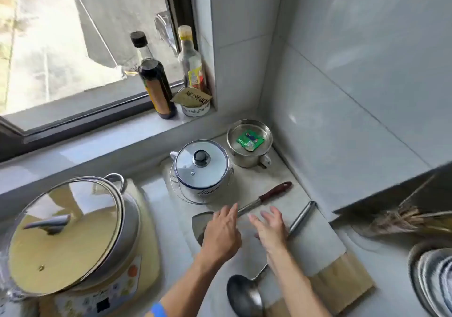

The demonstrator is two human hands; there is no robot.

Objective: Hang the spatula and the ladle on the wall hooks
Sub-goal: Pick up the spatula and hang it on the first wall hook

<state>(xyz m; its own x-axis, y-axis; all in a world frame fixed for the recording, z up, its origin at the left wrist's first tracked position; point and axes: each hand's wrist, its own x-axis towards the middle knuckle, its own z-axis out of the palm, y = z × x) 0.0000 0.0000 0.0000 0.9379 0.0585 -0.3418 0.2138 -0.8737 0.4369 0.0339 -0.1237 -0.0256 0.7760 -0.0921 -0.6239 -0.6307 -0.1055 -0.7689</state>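
Note:
A metal spatula (259, 201) with a dark red handle lies flat on the pale counter, its blade toward the left. My left hand (221, 232) hovers over the blade with fingers spread, hiding most of it. A steel ladle (244, 292) lies near the front with its bowl at the bottom and its long handle (302, 219) running up to the right. My right hand (270, 228) is open above the middle of that handle, covering part of it. Neither hand holds anything. No wall hooks are in view.
A white lidded pot (204, 167) and a steel cup (249, 145) stand behind the spatula. A big glass-lidded cooker (68, 233) fills the left. A wooden board (342, 285) lies at the front right, with stacked bowls (433, 280) beyond it. Bottles (156, 82) stand on the window sill.

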